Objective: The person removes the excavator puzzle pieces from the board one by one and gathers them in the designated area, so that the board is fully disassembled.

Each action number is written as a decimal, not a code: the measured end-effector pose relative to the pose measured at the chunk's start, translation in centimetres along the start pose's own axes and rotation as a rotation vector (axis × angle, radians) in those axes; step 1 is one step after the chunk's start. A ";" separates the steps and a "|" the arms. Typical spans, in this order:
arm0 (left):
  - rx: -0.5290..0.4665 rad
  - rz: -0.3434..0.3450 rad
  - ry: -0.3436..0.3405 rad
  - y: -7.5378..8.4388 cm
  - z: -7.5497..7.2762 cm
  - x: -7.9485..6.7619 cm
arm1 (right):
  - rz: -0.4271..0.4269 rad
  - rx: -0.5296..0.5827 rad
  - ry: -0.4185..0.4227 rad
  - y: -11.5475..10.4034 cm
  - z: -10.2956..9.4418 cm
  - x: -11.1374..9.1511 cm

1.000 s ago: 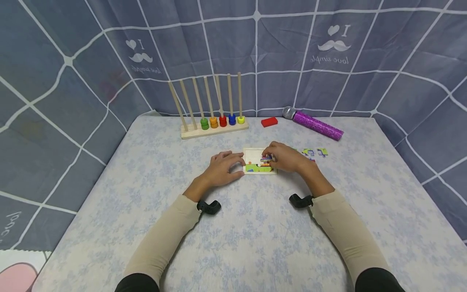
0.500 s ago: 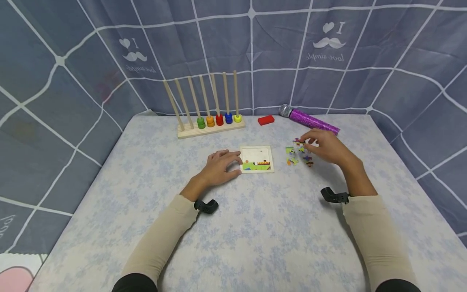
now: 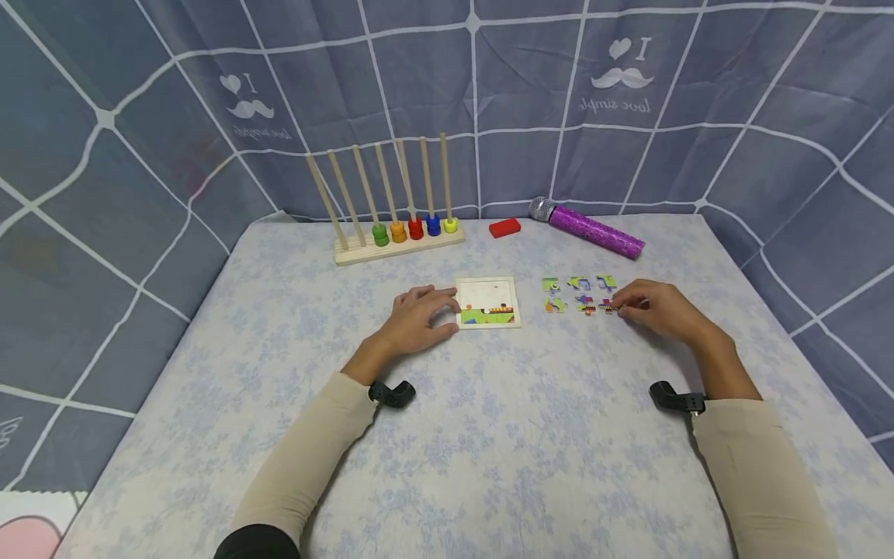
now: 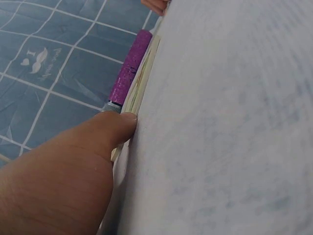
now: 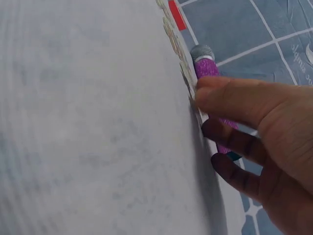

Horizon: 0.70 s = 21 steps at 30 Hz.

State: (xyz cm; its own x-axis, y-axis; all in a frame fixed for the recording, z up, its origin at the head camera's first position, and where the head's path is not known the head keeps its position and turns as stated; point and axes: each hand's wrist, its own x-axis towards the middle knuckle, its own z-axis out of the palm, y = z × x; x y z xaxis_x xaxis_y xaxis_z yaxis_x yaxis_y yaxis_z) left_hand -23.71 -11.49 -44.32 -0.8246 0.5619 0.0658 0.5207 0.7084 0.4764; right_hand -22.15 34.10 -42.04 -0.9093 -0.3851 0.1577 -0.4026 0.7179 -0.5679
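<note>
Head view: spread left hand [image 3: 415, 321] touches frame [image 3: 490, 326], bent right hand [image 3: 656, 307] touches piece [image 3: 606, 308].

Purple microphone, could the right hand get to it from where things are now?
Likely yes. The microphone lies just beyond the right hand, and nothing visible stands between them; the puzzle pieces sit to the hand's left, off that path.

The right hand [image 3: 661, 310] partly hid the nearest puzzle piece [image 3: 607, 307] (whether pinched, one could not tell). In the left wrist view, the left hand [image 4: 66, 171] covered part of the frame [image 4: 148, 73]; the right wrist view's top edge cropped the red block [image 5: 177, 15].
</note>
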 end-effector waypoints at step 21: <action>0.013 0.006 0.006 0.0 0.1 0.0 | 0.052 -0.008 -0.024 -0.2 0.2 0.1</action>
State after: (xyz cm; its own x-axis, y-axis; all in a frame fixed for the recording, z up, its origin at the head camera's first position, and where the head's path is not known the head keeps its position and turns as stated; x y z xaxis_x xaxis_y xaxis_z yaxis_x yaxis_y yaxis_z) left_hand -23.66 -11.43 -44.36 -0.8228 0.5635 0.0737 0.5282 0.7105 0.4649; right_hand -22.10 33.81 -42.13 -0.9262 -0.3611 0.1087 -0.3559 0.7418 -0.5684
